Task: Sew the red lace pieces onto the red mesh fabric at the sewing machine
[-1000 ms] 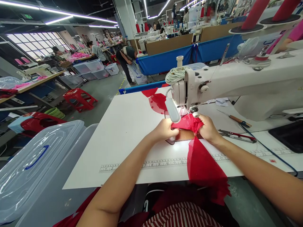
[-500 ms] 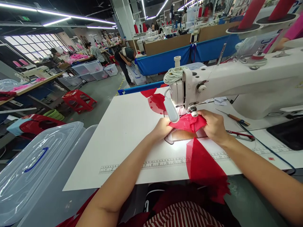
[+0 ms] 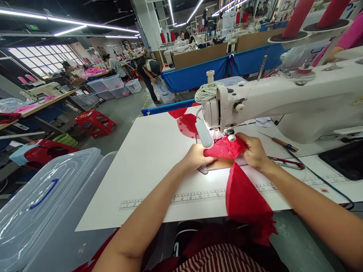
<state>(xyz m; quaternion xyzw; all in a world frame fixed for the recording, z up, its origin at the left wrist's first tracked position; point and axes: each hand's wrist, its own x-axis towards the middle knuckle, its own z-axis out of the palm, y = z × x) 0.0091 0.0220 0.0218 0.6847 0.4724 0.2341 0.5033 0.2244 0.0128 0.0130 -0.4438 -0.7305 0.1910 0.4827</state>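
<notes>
Red lace fabric [image 3: 226,148] is stretched between my two hands, just in front of the needle area of a white sewing machine [image 3: 272,92]. My left hand [image 3: 196,156] pinches its left end, close to the machine's pale lamp [image 3: 204,133]. On the other side, my right hand [image 3: 254,150] grips the right end beside the presser foot. The needle itself is hidden behind the machine head. A longer red cloth panel [image 3: 246,202] hangs from the work over the table's front edge. More red cut pieces [image 3: 187,124] lie behind the lamp.
To the right lie an awl with a wooden handle [image 3: 283,144] and red-handled snips [image 3: 286,162]. A printed ruler [image 3: 195,197] runs along the front of the white table [image 3: 133,162]. A lidded plastic bin [image 3: 53,189] stands left. Red thread cones [image 3: 299,19] rise behind the machine.
The fabric between my hands has turned slightly, and more of its lace edge shows at the right. The hanging panel has shifted a little right. Both hands keep their grip.
</notes>
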